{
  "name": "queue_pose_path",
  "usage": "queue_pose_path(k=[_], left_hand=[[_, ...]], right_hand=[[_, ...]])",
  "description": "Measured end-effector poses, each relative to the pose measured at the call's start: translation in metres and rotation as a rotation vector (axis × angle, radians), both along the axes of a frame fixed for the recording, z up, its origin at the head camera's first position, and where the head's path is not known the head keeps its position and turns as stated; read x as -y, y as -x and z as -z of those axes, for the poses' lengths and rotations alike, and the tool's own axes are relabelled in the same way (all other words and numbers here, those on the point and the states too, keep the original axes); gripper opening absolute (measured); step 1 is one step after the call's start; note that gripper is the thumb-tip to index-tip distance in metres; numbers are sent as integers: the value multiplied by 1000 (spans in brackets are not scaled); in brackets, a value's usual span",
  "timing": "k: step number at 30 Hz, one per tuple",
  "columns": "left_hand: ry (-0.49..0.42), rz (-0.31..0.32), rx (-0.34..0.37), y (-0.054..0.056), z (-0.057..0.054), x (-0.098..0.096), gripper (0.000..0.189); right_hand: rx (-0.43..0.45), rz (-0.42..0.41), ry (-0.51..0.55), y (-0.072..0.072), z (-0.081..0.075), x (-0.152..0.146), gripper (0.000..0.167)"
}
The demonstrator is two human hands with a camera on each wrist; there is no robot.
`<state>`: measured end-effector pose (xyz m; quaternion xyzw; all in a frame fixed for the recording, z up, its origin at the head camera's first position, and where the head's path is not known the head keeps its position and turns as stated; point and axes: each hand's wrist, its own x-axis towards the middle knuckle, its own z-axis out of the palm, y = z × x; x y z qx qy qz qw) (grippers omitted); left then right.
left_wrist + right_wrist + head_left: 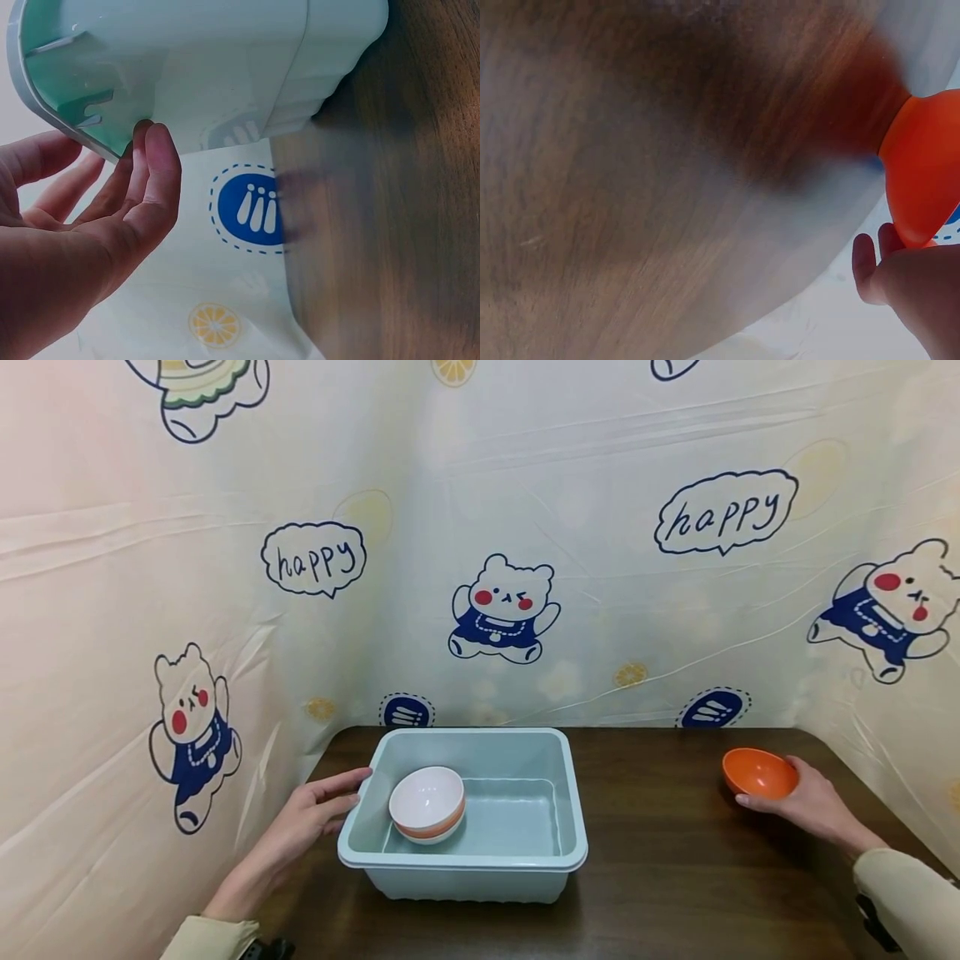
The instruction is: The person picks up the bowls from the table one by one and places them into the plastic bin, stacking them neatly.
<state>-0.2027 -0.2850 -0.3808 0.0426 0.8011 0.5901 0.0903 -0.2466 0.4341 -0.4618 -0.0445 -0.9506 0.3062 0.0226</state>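
A pale blue plastic tub stands on the dark wooden table. Inside it, at the left, lie a white bowl nested in an orange bowl. My left hand rests with straight fingers against the tub's left rim; in the left wrist view the fingertips touch the underside of the tub's rim. At the right of the table my right hand grips a small orange bowl by its side, tilted. The right wrist view shows that orange bowl above my fingers.
A cream curtain with bear and "happy" prints walls the table on the left, back and right. Bare wooden table lies between the tub and the orange bowl.
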Motion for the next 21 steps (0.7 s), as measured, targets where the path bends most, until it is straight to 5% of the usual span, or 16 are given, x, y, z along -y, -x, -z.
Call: queue_pose_path(k=[21], left_hand=[[-19, -9, -11, -1, 0, -1, 53]], right_hand=[[-1, 14, 22, 1, 3, 0, 126]])
